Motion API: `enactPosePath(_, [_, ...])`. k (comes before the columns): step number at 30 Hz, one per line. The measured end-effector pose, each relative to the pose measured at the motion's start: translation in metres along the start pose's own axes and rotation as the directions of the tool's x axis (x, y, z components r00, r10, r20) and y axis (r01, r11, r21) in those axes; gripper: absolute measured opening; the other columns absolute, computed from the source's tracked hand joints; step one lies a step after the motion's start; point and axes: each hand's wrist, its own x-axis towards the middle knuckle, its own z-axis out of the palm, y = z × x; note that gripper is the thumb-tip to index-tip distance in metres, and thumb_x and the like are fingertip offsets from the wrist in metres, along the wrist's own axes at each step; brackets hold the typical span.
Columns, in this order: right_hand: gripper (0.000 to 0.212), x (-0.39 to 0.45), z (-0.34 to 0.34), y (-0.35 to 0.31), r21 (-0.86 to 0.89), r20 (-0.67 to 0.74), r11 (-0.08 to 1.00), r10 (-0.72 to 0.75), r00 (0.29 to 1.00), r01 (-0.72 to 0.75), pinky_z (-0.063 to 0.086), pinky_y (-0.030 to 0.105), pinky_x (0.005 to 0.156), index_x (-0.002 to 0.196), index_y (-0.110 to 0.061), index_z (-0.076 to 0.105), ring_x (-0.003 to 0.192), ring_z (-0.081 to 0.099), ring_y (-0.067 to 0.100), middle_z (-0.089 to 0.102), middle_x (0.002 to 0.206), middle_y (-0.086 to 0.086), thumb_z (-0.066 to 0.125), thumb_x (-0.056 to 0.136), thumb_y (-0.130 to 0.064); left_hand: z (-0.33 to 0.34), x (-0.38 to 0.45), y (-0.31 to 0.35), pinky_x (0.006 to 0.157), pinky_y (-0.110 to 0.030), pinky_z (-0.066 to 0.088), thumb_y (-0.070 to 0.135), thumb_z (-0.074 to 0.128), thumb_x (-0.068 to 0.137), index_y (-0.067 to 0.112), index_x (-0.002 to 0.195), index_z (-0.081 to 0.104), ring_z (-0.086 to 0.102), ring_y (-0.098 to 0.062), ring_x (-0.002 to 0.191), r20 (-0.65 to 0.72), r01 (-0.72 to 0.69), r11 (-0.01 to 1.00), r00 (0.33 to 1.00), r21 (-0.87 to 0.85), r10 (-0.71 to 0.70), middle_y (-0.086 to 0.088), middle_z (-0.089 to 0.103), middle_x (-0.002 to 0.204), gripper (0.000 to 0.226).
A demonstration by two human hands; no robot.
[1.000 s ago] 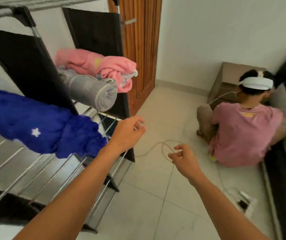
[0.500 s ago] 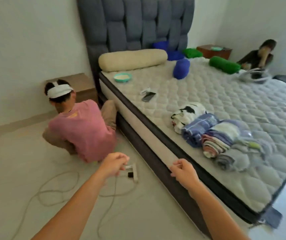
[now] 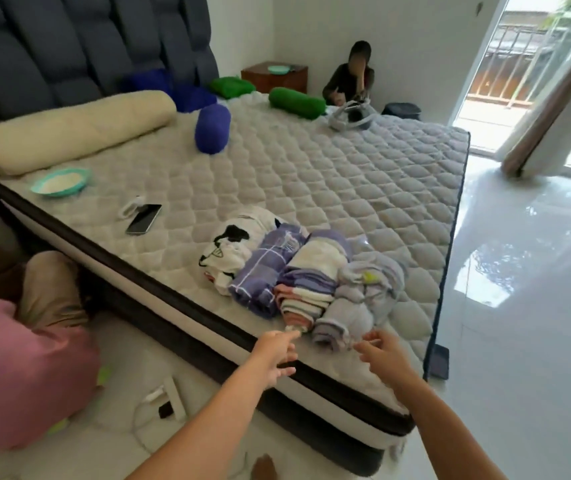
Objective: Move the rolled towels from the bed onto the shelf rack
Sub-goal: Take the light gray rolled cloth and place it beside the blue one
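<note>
four rolled towels [image 3: 298, 271] side by side near bed [image 3: 363, 188] edge, phone [image 3: 143, 218] left, hands perhaps just before them

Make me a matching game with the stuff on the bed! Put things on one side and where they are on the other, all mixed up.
Things:
1. phone
2. teal bowl
3. green roll
4. grey-lilac rolled towel

Places:
A. far side of the mattress, near the seated person
B. rightmost in the row of four rolled towels, nearest the right hand
C. just in front of the cream bolster
D. between the bowl and the rolled towels

Pairs: 1-D, 2-C, 3-A, 4-B
</note>
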Motion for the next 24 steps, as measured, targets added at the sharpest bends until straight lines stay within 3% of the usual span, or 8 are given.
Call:
enactPosePath(2, [0.012, 0.024, -0.016, 0.004, -0.016, -0.06, 0.998, 0.052, 0.997, -0.053, 0.051, 0.045, 0.077, 0.09, -0.012, 0.058, 0.079, 0.059, 0.023, 0.061, 0.081, 0.008, 0.066, 0.085, -0.019, 0.02, 0.024, 0.007, 0.087, -0.044, 0.045, 0.024, 0.058, 0.094, 0.013, 0.117, 0.05, 0.053, -0.025, 0.1, 0.029, 0.083, 0.996, 0.996, -0.02, -0.082, -0.01, 0.051, 0.11, 0.026])
enactPosePath(4, [0.016, 0.044, -0.029, 0.008, 0.003, -0.096, 0.993, 0.114, 0.989, -0.114, 0.049, 0.039, 0.074, 0.097, -0.014, 0.059, 0.084, 0.059, 0.021, 0.062, 0.088, 0.007, 0.066, 0.085, -0.021, 0.035, 0.042, 0.011, 0.097, -0.048, 0.043, 0.024, 0.058, 0.095, 0.013, 0.131, 0.047, 0.05, -0.028, 0.116, 0.077, 0.173, 0.985, 0.982, -0.008, -0.172, -0.014, 0.048, 0.127, 0.039])
enactPosePath(8, [0.034, 0.086, -0.041, 0.014, 0.04, -0.129, 0.977, 0.212, 0.969, -0.208, 0.044, 0.03, 0.068, 0.112, -0.009, 0.057, 0.078, 0.053, 0.015, 0.055, 0.086, 0.0, 0.066, 0.084, -0.026, 0.053, 0.066, 0.014, 0.102, -0.053, 0.04, 0.026, 0.061, 0.093, 0.016, 0.148, 0.032, 0.038, -0.035, 0.138, 0.127, 0.347, 0.936, 0.933, -0.058, -0.338, -0.017, 0.031, 0.154, 0.063])
enactPosePath(13, [0.037, 0.152, -0.05, -0.003, -0.041, -0.075, 0.977, 0.205, 0.976, -0.208, 0.043, 0.027, 0.064, 0.117, -0.011, 0.052, 0.082, 0.054, 0.015, 0.057, 0.103, 0.005, 0.063, 0.086, -0.027, 0.066, 0.104, 0.027, 0.104, -0.062, 0.035, 0.037, 0.063, 0.09, 0.017, 0.15, 0.027, 0.027, -0.039, 0.144, 0.112, 0.455, 0.872, 0.89, -0.182, -0.441, -0.02, 0.024, 0.158, 0.073])
enactPosePath(16, [0.042, 0.197, -0.057, -0.02, -0.138, -0.082, 0.983, 0.114, 0.99, -0.124, 0.048, 0.034, 0.079, 0.121, -0.01, 0.054, 0.096, 0.058, 0.023, 0.059, 0.11, 0.007, 0.064, 0.084, -0.027, 0.075, 0.121, 0.038, 0.105, -0.064, 0.033, 0.037, 0.066, 0.088, 0.013, 0.148, 0.029, 0.029, -0.041, 0.142, 0.085, 0.501, 0.84, 0.865, -0.209, -0.494, -0.022, 0.024, 0.157, 0.074])
enactPosePath(21, [0.049, 0.259, -0.072, -0.041, -0.331, -0.129, 0.943, -0.001, 0.992, -0.042, 0.042, 0.035, 0.088, 0.128, -0.006, 0.051, 0.114, 0.054, 0.033, 0.052, 0.128, 0.018, 0.061, 0.084, -0.025, 0.099, 0.138, 0.047, 0.106, -0.065, 0.034, 0.035, 0.071, 0.084, 0.013, 0.144, 0.033, 0.033, -0.043, 0.137, 0.06, 0.584, 0.784, 0.808, -0.211, -0.586, -0.019, 0.025, 0.155, 0.074])
enactPosePath(24, [0.062, 0.288, -0.08, -0.045, -0.398, -0.057, 0.916, 0.034, 0.998, -0.054, 0.041, 0.044, 0.099, 0.136, -0.009, 0.044, 0.122, 0.047, 0.034, 0.046, 0.136, 0.019, 0.061, 0.084, -0.037, 0.106, 0.146, 0.047, 0.105, -0.063, 0.037, 0.032, 0.071, 0.085, 0.012, 0.143, 0.035, 0.037, -0.043, 0.134, 0.019, 0.609, 0.768, 0.786, -0.196, -0.618, -0.017, 0.028, 0.154, 0.071])
